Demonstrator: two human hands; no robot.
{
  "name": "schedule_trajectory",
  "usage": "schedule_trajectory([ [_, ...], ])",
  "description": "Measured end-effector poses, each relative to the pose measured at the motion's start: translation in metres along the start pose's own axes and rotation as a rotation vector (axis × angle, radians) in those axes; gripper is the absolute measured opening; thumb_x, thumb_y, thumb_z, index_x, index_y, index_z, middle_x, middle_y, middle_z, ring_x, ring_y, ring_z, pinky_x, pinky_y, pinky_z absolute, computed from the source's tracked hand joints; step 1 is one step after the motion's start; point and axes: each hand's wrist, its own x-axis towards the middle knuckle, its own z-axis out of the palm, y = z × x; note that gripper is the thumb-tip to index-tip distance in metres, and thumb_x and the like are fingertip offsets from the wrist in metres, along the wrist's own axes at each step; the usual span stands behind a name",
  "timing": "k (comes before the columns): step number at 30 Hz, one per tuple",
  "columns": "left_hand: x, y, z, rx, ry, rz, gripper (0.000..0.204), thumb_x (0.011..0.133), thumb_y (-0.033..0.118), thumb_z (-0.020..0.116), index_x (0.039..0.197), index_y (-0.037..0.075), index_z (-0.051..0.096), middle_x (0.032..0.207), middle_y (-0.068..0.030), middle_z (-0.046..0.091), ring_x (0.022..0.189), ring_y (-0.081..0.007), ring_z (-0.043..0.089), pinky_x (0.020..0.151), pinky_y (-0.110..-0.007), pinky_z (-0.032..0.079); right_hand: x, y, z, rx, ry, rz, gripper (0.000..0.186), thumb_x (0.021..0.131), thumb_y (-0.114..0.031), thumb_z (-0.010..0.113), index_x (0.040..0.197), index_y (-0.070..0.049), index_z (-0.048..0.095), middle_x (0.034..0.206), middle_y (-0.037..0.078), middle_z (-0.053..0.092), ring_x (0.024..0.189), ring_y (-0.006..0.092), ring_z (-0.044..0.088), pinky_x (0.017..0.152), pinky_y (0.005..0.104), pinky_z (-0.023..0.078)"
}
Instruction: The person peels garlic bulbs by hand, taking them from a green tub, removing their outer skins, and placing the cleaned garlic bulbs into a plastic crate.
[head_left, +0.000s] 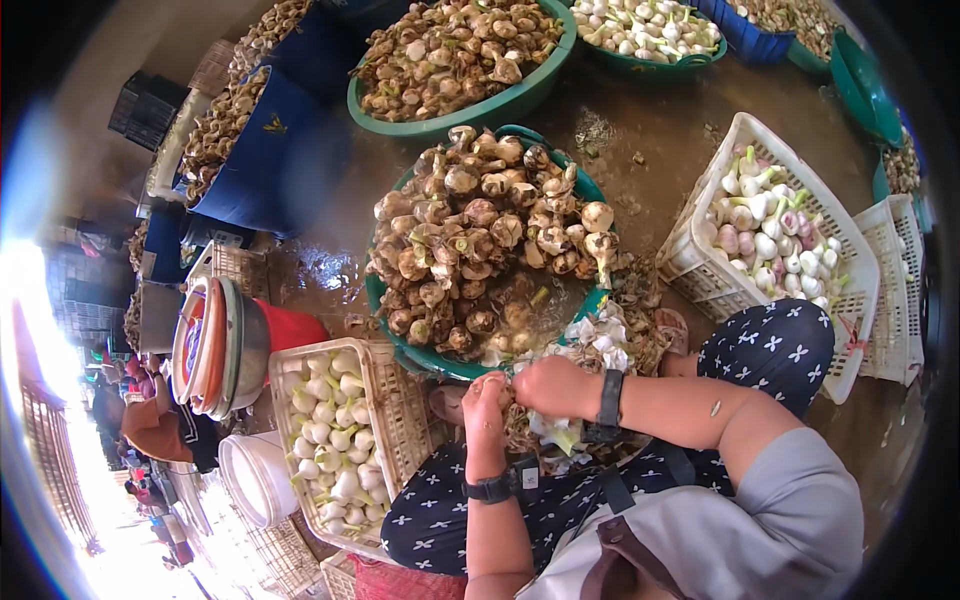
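My left hand (486,404) and my right hand (556,387) are close together at the near edge of a green basin (425,362). Both have their fingers curled in, and whatever sits between them is hidden. Unpeeled brown garlic bulbs (480,235) are heaped in the basin, with murky water showing at its near right part. Pale garlic skins (605,340) and dry stalks lie beside and below my right hand. Left of my knee, a plastic crate (385,400) holds cleaned white garlic (335,435).
At right stands a white crate (690,240) of white and purplish garlic, beside another crate (890,270). Further large basins (450,125) and blue tubs (245,160) of garlic line the far side. Stacked basins (232,340) and a white bucket (255,480) stand left. People (160,425) sit beyond.
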Motion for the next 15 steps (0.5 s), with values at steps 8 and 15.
schedule_trajectory([
  [8, -0.005, 0.010, -0.010, -0.064, -0.222, -0.032, 0.039, 0.081, 0.014, 0.056, 0.117, 0.000, 0.052, 0.087, -0.0012, 0.056, 0.071, -0.0080, 0.049, 0.063, -0.020, 0.040, -0.013, 0.003, 0.010, 0.828, 0.091, 0.457, 0.023, 0.086, -0.022, 0.054, 0.080, -0.001, 0.060, 0.063, 0.014, 0.057, 0.052, 0.0199, 0.055, 0.052, 0.0367, 0.044],
  [15, -0.027, 0.023, 0.006, 1.073, -0.245, 0.798, 0.043, 0.073, 0.005, 0.065, 0.115, 0.003, 0.056, 0.112, -0.0220, 0.055, 0.104, -0.0326, 0.053, 0.086, -0.038, 0.045, -0.013, 0.029, 0.023, 1.363, 0.022, 0.850, 0.021, 0.087, -0.020, 0.059, 0.081, -0.001, 0.062, 0.066, -0.002, 0.057, 0.052, 0.0057, 0.048, 0.047, 0.0251, 0.040],
])
